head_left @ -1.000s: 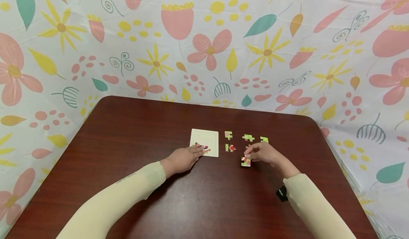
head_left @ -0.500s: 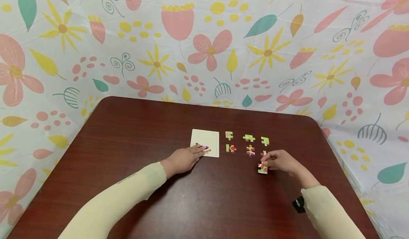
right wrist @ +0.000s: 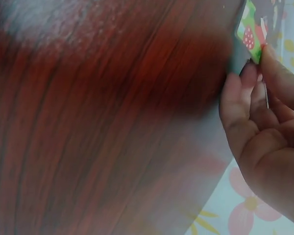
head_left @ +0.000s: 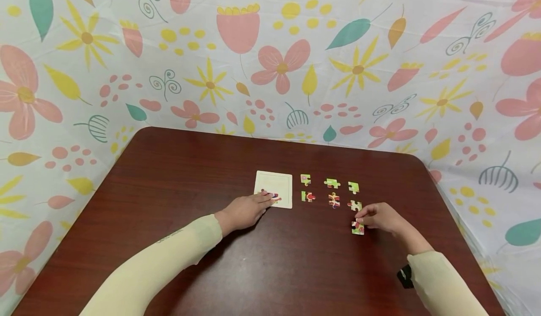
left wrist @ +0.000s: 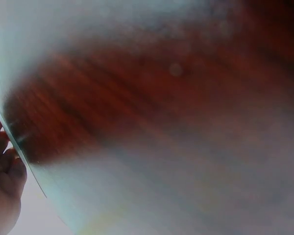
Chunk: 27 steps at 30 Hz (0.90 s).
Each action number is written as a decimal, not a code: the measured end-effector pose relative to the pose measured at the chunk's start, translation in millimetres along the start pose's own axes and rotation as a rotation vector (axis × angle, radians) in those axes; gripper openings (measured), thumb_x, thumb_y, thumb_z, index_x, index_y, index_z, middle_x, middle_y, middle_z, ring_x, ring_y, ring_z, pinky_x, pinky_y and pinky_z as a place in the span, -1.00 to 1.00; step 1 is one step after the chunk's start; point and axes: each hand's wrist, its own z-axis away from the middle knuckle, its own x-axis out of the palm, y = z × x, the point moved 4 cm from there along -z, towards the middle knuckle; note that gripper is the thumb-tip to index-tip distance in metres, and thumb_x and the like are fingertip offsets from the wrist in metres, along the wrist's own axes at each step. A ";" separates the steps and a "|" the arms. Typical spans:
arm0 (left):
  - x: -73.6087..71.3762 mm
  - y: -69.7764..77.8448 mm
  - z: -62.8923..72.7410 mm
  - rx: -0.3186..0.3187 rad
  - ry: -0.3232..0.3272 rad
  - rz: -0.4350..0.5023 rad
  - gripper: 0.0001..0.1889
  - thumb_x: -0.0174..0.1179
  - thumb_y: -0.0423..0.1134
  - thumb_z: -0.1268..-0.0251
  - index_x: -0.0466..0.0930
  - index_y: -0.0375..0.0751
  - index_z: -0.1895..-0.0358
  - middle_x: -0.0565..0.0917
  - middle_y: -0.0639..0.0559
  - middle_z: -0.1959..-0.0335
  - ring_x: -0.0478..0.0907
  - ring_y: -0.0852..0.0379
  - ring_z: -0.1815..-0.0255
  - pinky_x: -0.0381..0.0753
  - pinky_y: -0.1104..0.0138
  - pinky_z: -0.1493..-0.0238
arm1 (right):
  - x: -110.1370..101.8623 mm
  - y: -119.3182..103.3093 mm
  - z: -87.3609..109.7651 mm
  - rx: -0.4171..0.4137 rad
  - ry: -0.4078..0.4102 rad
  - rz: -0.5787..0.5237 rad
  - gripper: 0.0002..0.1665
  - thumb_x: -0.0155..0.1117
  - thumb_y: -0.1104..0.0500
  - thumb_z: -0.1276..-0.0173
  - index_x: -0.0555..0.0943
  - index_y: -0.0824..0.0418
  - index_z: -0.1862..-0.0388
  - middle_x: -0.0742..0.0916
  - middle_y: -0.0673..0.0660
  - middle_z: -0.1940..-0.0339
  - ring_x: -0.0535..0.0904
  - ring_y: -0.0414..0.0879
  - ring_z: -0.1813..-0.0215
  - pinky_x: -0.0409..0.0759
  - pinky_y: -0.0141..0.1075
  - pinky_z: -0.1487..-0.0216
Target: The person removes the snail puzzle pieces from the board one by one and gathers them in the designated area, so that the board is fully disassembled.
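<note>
My right hand (head_left: 382,218) pinches a green jigsaw piece (head_left: 358,227) by its upper edge, at the near end of the right-hand column of pieces. In the right wrist view the same jigsaw piece (right wrist: 249,38), with a red spotted print, shows at the tip of the thumb. My left hand (head_left: 247,212) rests on the lower left of a cream puzzle tray (head_left: 279,181). Its fingers partly hide a colourful strip of puzzle (head_left: 274,196) along the tray's lower part. At the edge of the left wrist view only part of the left hand (left wrist: 5,181) shows.
Right of the tray lie loose jigsaw pieces in rows: a green one (head_left: 305,180), another green one (head_left: 332,183), a red and green one (head_left: 307,196) and several more. A dark wooden table (head_left: 270,259) carries everything. A flowered cloth (head_left: 270,114) hangs behind.
My right hand has moved right and slightly nearer with the jigsaw piece, uncovering the pieces it hid before. The left hand stays on the tray.
</note>
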 end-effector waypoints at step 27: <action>-0.7 -2.0 -2.6 0.005 -0.040 0.031 -0.55 0.00 -0.20 -0.63 0.44 -0.13 -0.48 0.47 -0.04 -0.52 0.42 0.00 -0.55 0.64 0.16 -0.31 | 2.5 -4.1 1.1 -0.047 0.137 0.169 -0.81 0.37 0.26 -0.40 0.76 0.41 0.16 0.81 0.23 0.30 0.66 -0.17 0.32 0.64 -0.28 0.28</action>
